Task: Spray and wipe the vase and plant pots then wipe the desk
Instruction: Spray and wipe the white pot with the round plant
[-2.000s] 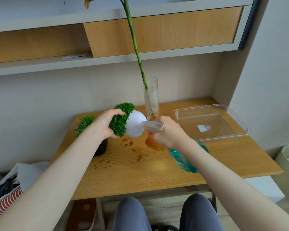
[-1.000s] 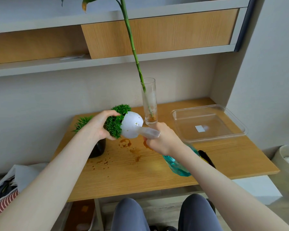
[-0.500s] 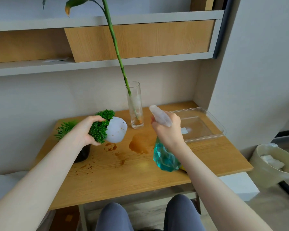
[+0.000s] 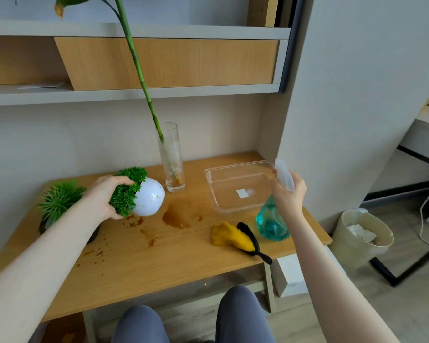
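Note:
My left hand [image 4: 104,196] grips a white round plant pot [image 4: 149,200] by its green foliage, tilted sideways above the wooden desk [image 4: 144,263]. My right hand [image 4: 288,194] holds a teal spray bottle [image 4: 271,222] by its white trigger head, near the desk's right edge. A tall glass vase [image 4: 172,159] with a bamboo stem stands at the back. A second plant in a black pot [image 4: 57,206] sits at the left, partly behind my left arm. Brown spill stains [image 4: 181,214] mark the desk's middle. A yellow cloth [image 4: 230,236] lies at the right front.
A clear plastic tray [image 4: 235,186] rests at the back right of the desk. A black-handled brush [image 4: 252,242] lies against the cloth. A beige waste bin [image 4: 362,236] stands on the floor to the right. Shelves hang above the desk. My knees are under the front edge.
My right hand has pulled the spray bottle away from the white pot, over to the desk's right side. The view has swung right, which reveals the yellow cloth and brush.

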